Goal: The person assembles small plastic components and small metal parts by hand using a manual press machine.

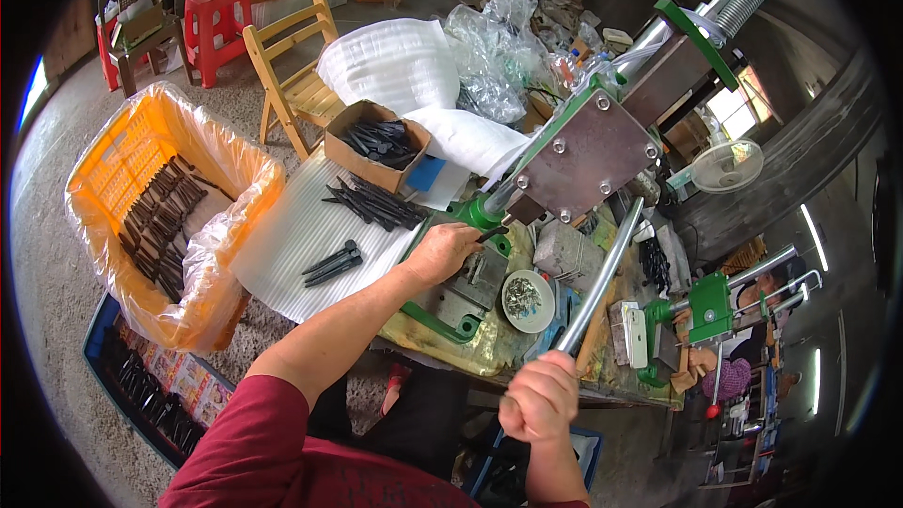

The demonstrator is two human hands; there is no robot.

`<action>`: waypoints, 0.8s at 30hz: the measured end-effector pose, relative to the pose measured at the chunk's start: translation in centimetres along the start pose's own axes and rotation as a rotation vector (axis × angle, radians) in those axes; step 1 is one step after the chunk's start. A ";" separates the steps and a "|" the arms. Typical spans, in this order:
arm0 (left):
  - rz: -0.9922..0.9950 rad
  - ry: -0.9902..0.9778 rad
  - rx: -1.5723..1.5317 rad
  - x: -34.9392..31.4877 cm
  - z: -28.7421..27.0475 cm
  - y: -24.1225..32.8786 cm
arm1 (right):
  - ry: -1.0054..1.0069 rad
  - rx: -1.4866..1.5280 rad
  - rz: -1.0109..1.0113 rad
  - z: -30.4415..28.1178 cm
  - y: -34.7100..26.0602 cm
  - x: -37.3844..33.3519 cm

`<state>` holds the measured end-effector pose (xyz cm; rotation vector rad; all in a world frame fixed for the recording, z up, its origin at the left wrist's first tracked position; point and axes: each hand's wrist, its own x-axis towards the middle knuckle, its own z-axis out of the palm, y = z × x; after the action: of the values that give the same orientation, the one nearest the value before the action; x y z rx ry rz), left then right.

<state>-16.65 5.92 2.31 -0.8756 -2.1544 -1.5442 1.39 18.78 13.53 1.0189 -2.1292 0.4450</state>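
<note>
The left hand [440,254] is nearly closed, with its fingertips around a small black piece [493,233] that pokes out near the bottom of the big press [593,155]. Most of that piece is hidden, so I cannot tell its whole shape. The right hand [544,398] makes a fist around the low end of a long silver bar [607,268], which slants up to the right. Both hands are bare. Just right of the left hand, a white bowl [529,325] full of tiny shiny metal bits [522,296] sits on the table [484,355]. On the left, a white ridged sheet [273,254] holds a few long black pieces [332,263] lying side by side, and a bigger bunch [376,204] lies behind them. A brown box [362,166] with more black pieces stands next to that bunch. Farther left is an orange crate [125,165] lined with clear plastic, with rows of dark pieces inside. A blue tray [92,339] is on the floor beside it. Farther back are a wooden chair [315,108] and a red stool [218,23]. Another green press [710,306] stands over on the right.
</note>
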 end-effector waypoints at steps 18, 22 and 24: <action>-0.022 -0.013 0.013 0.3 0.0 0.4 | 0.201 0.215 0.346 -4.9 -3.8 6.8; -0.051 -0.020 -0.003 0.4 -0.1 0.3 | 0.200 0.205 0.291 -4.6 -3.0 6.0; -0.052 -0.037 0.020 0.5 -0.4 0.6 | 0.088 0.249 0.251 -4.3 -2.4 4.2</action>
<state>-16.63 5.81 3.21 -0.8544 -2.2317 -1.5394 3.45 17.54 19.55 0.8487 -2.1673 0.8787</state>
